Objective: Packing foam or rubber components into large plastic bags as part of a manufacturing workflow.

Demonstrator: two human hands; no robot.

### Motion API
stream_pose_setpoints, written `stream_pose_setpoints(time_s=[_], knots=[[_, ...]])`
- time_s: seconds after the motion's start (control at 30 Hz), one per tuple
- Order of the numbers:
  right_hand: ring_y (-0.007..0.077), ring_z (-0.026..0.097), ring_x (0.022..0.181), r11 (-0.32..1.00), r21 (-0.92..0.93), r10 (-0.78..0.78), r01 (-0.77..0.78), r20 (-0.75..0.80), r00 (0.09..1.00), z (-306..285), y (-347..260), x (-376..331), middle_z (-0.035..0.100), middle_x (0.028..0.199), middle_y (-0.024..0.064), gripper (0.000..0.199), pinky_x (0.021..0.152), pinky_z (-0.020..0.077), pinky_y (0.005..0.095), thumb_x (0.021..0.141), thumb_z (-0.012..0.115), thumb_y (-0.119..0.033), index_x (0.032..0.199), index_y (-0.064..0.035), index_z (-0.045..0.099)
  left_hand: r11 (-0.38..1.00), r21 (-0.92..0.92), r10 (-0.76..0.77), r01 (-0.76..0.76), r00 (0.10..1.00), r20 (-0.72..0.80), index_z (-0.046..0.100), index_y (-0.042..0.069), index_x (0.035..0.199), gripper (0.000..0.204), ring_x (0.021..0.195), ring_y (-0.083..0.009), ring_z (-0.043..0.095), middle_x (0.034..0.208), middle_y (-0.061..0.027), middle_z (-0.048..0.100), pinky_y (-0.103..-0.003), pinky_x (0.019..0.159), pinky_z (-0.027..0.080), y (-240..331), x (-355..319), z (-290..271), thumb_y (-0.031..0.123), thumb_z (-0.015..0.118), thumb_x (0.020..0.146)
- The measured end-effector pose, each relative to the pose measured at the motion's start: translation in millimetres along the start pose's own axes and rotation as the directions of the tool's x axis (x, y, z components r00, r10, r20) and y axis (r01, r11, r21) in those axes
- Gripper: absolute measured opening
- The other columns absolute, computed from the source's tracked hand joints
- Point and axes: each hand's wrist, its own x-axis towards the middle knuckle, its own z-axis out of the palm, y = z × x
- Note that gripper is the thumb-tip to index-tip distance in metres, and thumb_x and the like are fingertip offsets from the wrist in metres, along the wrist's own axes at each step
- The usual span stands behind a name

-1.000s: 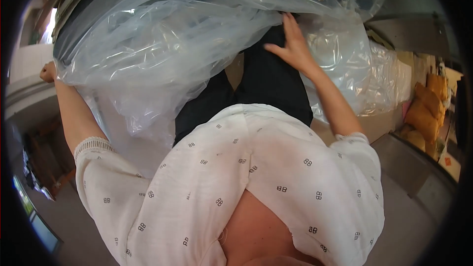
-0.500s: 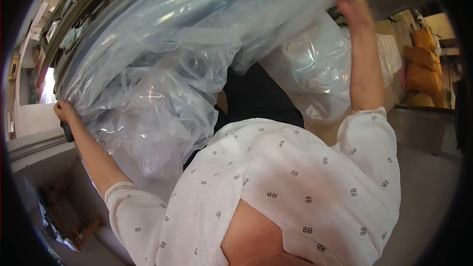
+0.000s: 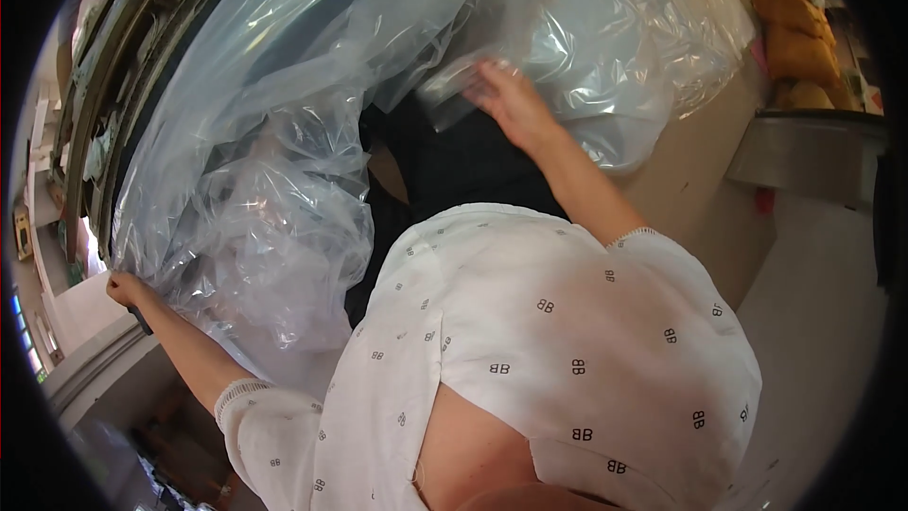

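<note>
Sheeting of clear plastic [image 3: 270, 237], crumpled and draped before the person's dark trousers [image 3: 473, 170]. The left hand [image 3: 123, 290] is closed on its left edge, probably as an anchor; the right hand [image 3: 515, 106], fingers bent, is blurred, its grip indeterminable. At right: tan surface [image 3: 695, 161], orange-brown bundles [image 3: 796, 36].

The left hand [image 3: 121, 288] is a curled fist, its arm [image 3: 187, 345] outstretched. The right hand [image 3: 511, 106] reaches forward, fingers [image 3: 485, 85] blurred.
</note>
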Motion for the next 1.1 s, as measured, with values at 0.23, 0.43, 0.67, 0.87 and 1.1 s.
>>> stream_pose_setpoints(time_s=[0.23,0.43,0.67,0.87,1.1], knots=[[0.0149,0.053,0.066,0.633,-0.617,-0.769,0.467,-0.567,0.294,-235,-212,23,0.053,0.076,0.0038,0.023,0.062,0.0463,0.0295,0.089,0.049,-0.027,0.077,-0.0074,0.052,0.957,-0.059,0.288,-0.282,0.946,0.15,0.056,-0.002,0.091,0.026,0.082,-0.0299,0.055,0.087,-0.016,0.059,-0.035,0.076,0.043,13,-2,-20,0.022,0.048,0.084],[0.0304,0.056,0.098,-0.568,-0.761,-0.807,-0.315,0.437,0.398,-199,-434,86,0.059,0.108,0.0124,0.033,0.08,0.045,0.0369,0.085,0.051,-0.032,0.109,-0.01,0.057,0.887,-0.113,0.461,-0.448,0.839,0.288,0.053,-0.001,0.094,0.026,0.086,-0.0293,0.054,0.09,-0.0162,0.058,-0.035,0.079,0.041,41,-14,-2,0.023,0.045,0.087],[0.0265,0.05,0.08,-0.568,-0.663,-0.714,0.488,0.692,0.109,37,-253,182,0.047,0.082,0.0104,0.019,0.075,0.0393,0.0346,0.076,0.06,-0.018,0.088,-0.0067,0.051,0.973,0.223,0.041,-0.057,0.996,0.077,0.056,0.0,0.102,0.035,0.093,-0.0357,0.055,0.102,-0.0196,0.058,-0.039,0.081,0.042,-16,-15,-58,0.029,0.043,0.087],[0.0385,0.031,0.124,0.419,-0.884,-0.349,0.207,0.054,0.935,-45,-200,304,0.021,0.14,0.0208,0.091,0.102,0.0246,0.0476,0.067,0.058,-0.065,0.136,-0.0134,0.029,0.848,0.51,0.047,-0.147,0.978,0.203,0.054,0.001,0.1,0.032,0.093,-0.0353,0.054,0.101,-0.0178,0.058,-0.04,0.079,0.042,-68,1,-114,0.028,0.042,0.088],[0.0319,0.038,0.12,-0.307,-0.88,-0.561,0.363,0.475,0.678,15,-214,269,0.042,0.13,0.013,0.049,0.094,0.0361,0.0391,0.084,0.052,-0.034,0.124,-0.006,0.045,0.837,0.542,0.018,-0.077,0.993,0.114,0.056,0.002,0.102,0.033,0.094,-0.0339,0.055,0.102,-0.0173,0.058,-0.039,0.079,0.043,-60,16,-97,0.029,0.044,0.088]])
